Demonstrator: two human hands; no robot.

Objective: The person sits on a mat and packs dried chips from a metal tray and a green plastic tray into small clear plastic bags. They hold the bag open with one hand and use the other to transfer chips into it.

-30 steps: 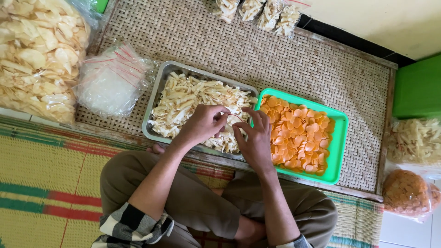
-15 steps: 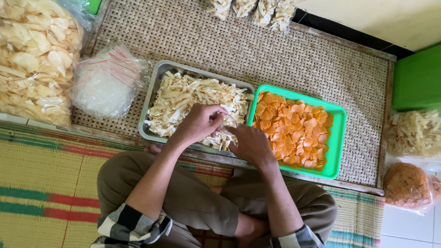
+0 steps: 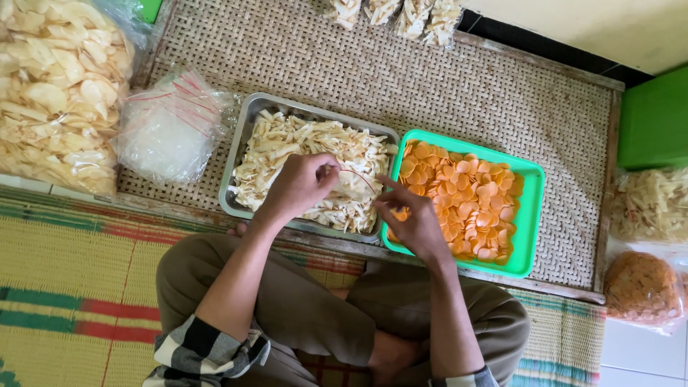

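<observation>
I sit cross-legged at a low woven-cane table [image 3: 444, 86]. A metal tray [image 3: 247, 125] of pale strip-shaped chips stands in front of me, and a green tray [image 3: 532, 208] of round orange chips is beside it on the right. My left hand [image 3: 301, 185] is over the metal tray, pinching the mouth of a small clear plastic bag [image 3: 355, 183] with a red seal line. My right hand [image 3: 412, 218] is at the seam between the two trays, fingers touching the bag's other side, with some orange chips under the palm.
A large bag of pale crackers [image 3: 54, 86] and a stack of clear small bags [image 3: 168, 129] lie at the left. Filled small packets [image 3: 394, 14] sit at the table's far edge. Right of the table are a green box [image 3: 656, 118] and two bags of chips [image 3: 645, 287].
My hands have moved slightly apart, spreading the small bag between them. The right hand has shifted toward the green tray's edge.
</observation>
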